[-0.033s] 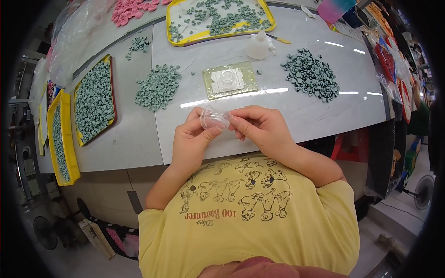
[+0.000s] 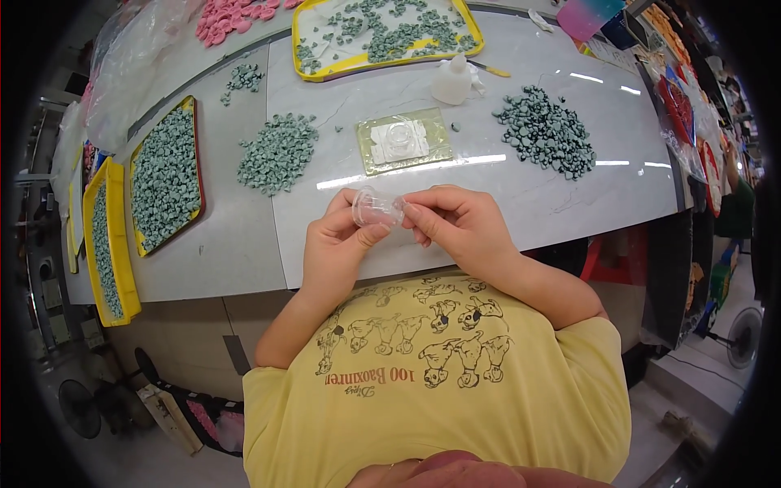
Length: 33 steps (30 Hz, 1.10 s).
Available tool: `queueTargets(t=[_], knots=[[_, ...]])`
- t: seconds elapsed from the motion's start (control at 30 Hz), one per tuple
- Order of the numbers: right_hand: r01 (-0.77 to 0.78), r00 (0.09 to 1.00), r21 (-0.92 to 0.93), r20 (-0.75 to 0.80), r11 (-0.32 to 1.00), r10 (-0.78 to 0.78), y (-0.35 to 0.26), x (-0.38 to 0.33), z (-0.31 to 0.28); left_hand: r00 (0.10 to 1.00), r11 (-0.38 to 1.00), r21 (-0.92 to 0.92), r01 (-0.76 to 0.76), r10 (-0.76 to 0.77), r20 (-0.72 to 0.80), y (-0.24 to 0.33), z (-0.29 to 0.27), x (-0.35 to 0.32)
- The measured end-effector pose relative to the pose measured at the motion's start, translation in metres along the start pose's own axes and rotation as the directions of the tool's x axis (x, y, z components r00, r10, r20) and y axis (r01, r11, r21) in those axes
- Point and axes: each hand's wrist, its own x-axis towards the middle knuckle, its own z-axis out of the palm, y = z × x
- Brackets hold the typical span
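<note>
Above the table's near edge, both my hands are on a clear plastic cup-shaped piece [image 2: 376,208] with a wide rim, tilted on its side. The fingers and thumb of my left hand [image 2: 335,240] close around its wide end. My right hand [image 2: 460,224] pinches the narrow end; whether something small is between those fingertips is hidden. Just beyond my hands lies a yellowish-green mat [image 2: 439,134] bearing a white pad [image 2: 419,149] with a clear round piece on it. Small grey-green pieces form a pile to the left [image 2: 278,150] and a darker, shinier pile to the right [image 2: 545,134].
A white squeeze bottle [image 2: 451,83] stands behind the mat, beside a yellow-handled tool [image 2: 493,71]. The far yellow tray [image 2: 325,75] holds scattered grey-green pieces. Two fuller trays, one yellow-rimmed [image 2: 194,104] and one yellow [image 2: 124,276], sit at the left edge.
</note>
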Motion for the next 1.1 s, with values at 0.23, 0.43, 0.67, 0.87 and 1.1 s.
queueTargets(t=[0.23,0.43,0.67,0.87,1.1], knots=[[0.222,0.959,-0.353,-0.087,0.909,-0.268,0.004,0.001,-0.001,1.000,1.000,0.001,-0.006,0.006,0.011,0.001,0.006,0.002],[0.323,0.838,-0.646,-0.145,0.692,-0.526,0.005,0.007,-0.009,0.997,0.994,0.099,-0.034,0.041,-0.068,0.003,0.014,-0.002],[0.273,0.936,-0.464,-0.075,0.843,-0.344,0.008,0.007,-0.013,0.969,0.937,-0.272,0.220,-0.243,-0.054,-0.004,0.001,-0.001],[0.320,0.940,-0.374,0.011,0.871,-0.341,0.008,0.006,-0.010,0.966,0.878,-0.410,0.249,-0.255,0.040,-0.006,0.001,0.001],[0.201,0.976,-0.338,-0.011,0.919,-0.217,0.008,0.005,-0.011,0.964,0.928,-0.278,0.249,-0.265,-0.021,-0.009,0.006,0.002]])
